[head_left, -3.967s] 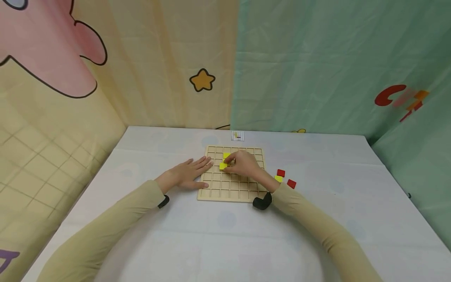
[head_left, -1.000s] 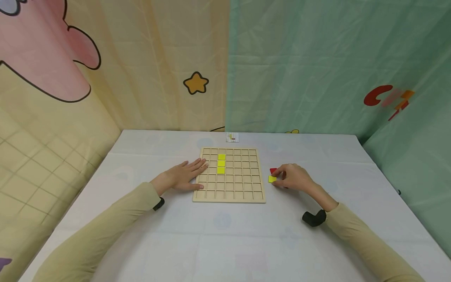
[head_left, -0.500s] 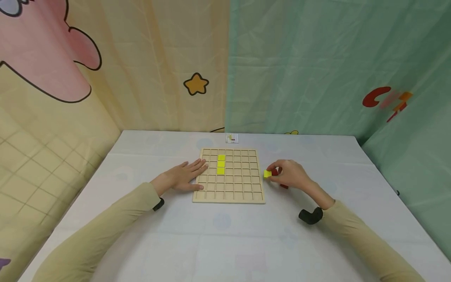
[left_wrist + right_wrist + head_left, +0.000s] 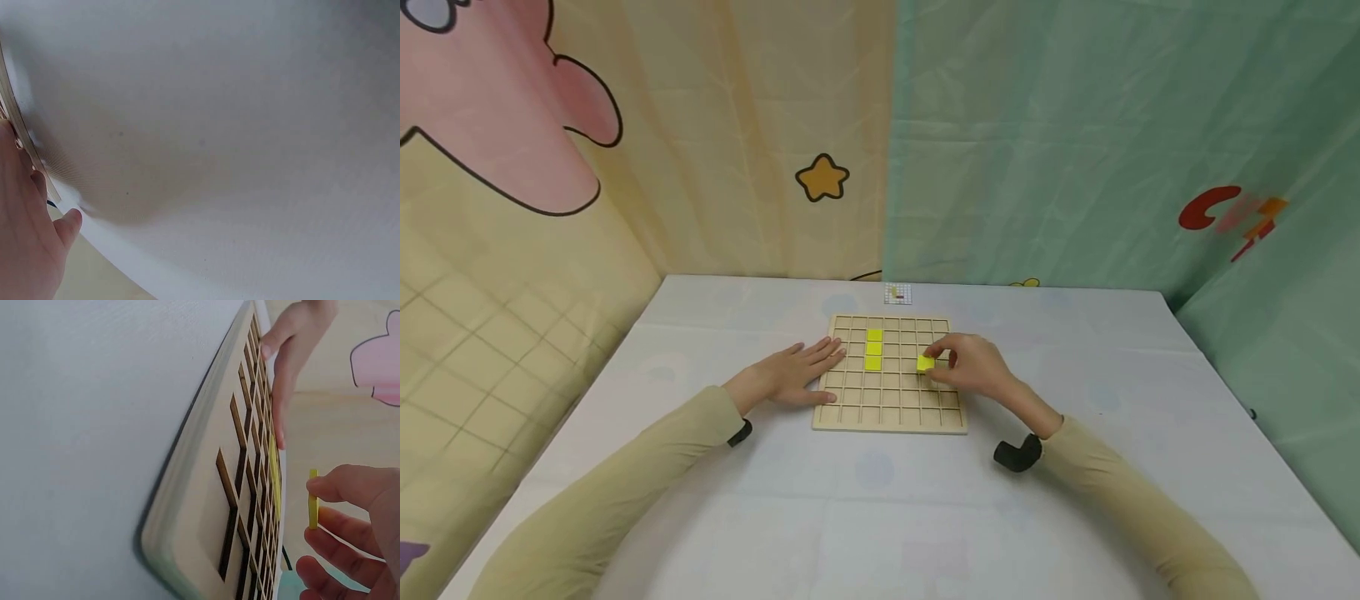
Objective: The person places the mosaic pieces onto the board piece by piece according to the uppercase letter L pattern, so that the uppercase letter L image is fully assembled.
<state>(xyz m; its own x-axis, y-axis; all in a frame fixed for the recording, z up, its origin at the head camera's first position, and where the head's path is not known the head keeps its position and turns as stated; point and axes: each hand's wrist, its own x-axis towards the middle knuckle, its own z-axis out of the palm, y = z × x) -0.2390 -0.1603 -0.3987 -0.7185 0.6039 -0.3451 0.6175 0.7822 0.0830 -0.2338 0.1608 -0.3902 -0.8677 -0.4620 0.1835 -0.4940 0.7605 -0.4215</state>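
Note:
A pale wooden grid board [image 4: 889, 418] lies on the table. My left hand [image 4: 790, 375] rests flat on its left edge with fingers spread; in the left wrist view part of that hand [image 4: 28, 231] shows beside the board's rim. Three yellow square tiles [image 4: 873, 350] sit in one column of the grid's left half. Above the right part of the board, my right hand [image 4: 973, 365] pinches another yellow tile [image 4: 925, 364] between thumb and fingers. The right wrist view shows this thin tile [image 4: 313, 500] edge-on, held clear of the grid.
A small printed card [image 4: 898, 293] with a coloured grid pattern lies behind the board. The white-covered table [image 4: 880, 517] runs back to printed curtains [image 4: 1045, 150]. No red tiles show now; my right hand covers the spot where they lay.
Three yellow tiles now line one column, where two showed earlier. My right hand picked up another yellow tile right of the board and carried it left over the grid. My left hand stayed put.

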